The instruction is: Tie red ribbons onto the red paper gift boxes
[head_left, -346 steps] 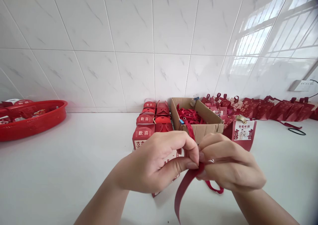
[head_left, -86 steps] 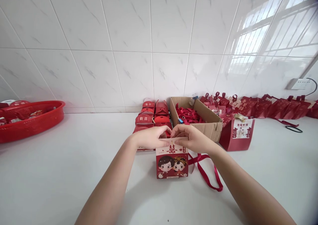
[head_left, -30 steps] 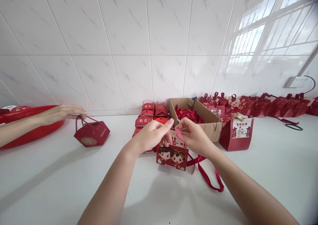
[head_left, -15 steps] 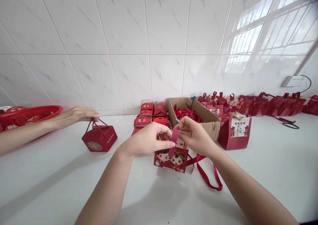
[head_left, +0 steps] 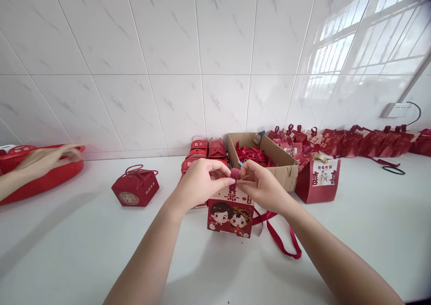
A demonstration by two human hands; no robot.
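The left hand [head_left: 198, 181] and right hand [head_left: 264, 186] meet over the top of a red gift box [head_left: 230, 213], fingers closed, pinching a red ribbon [head_left: 235, 174] end between them. The rest of the ribbon trails on the white surface [head_left: 84, 242] under the right wrist. Beyond the right hand sits a cardboard box [head_left: 284, 170].

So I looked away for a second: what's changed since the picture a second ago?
The co-worker's hand let go of the small red hexagonal handled box, now standing alone on the white counter, and drew back to the red plastic basket. Left hand and right hand stay pinching the red ribbon end over the red cartoon-couple paper box.
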